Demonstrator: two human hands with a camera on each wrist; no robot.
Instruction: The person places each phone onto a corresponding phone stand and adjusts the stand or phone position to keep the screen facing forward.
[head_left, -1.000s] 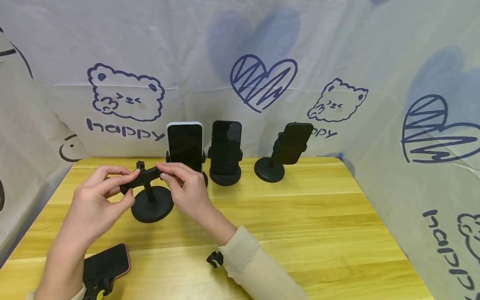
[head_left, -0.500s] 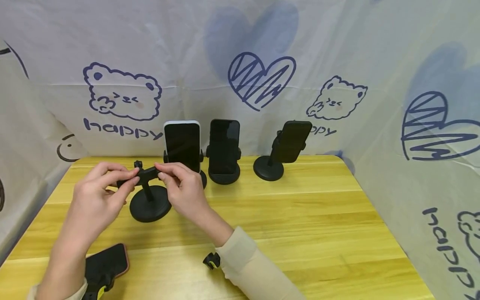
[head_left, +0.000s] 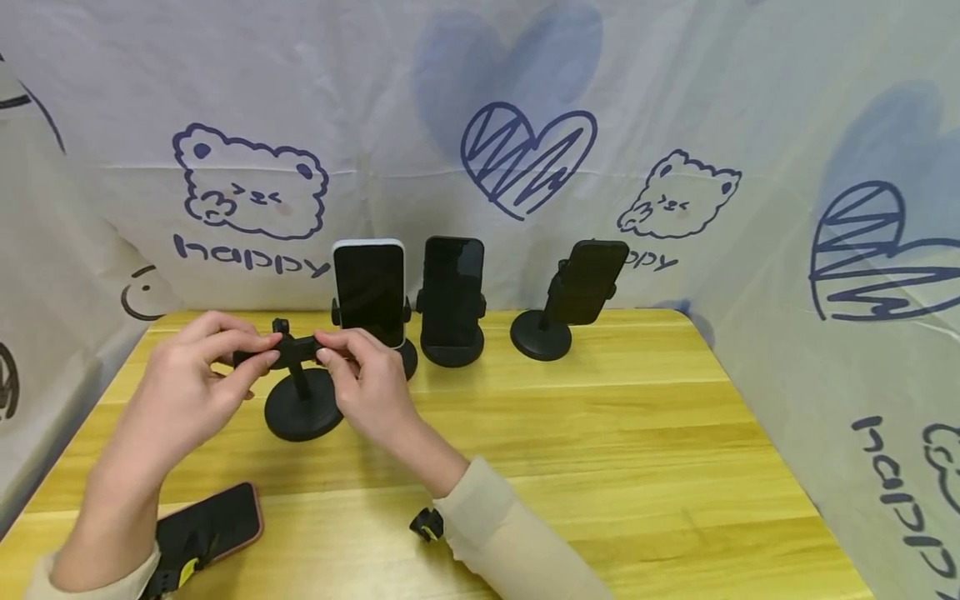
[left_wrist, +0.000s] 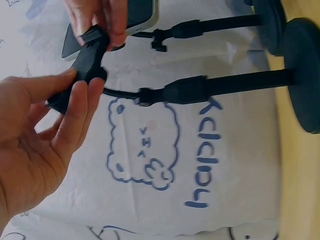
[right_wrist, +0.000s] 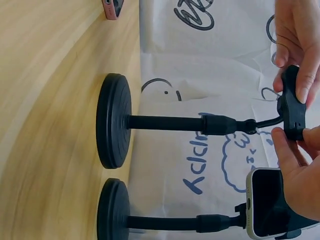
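A black phone stand with a round base (head_left: 300, 410) stands at the left of the table, with no phone in it. Its clamp (right_wrist: 293, 107) sits on top of a thin upright pole (right_wrist: 165, 123). My left hand (head_left: 187, 379) pinches the left end of that clamp between thumb and fingers. At the other end, my right hand (head_left: 372, 383) pinches the clamp's tip with thumb and fingertips. In the left wrist view the clamp (left_wrist: 89, 65) spans between both hands, its ends partly covered by fingers.
Behind stand a white-edged phone (head_left: 369, 292) and a black phone (head_left: 452, 292), each upright in a stand. Farther right, a tilted phone (head_left: 587, 282) sits in another stand. A pink-edged phone (head_left: 225, 521) lies near my left wrist. A printed cloth (head_left: 405, 167) hangs behind the table.
My left thumb has come up from below onto the clamp, closing with the fingers. The clamp looks a little more level. My right hand keeps its hold, and the stand stays in place.
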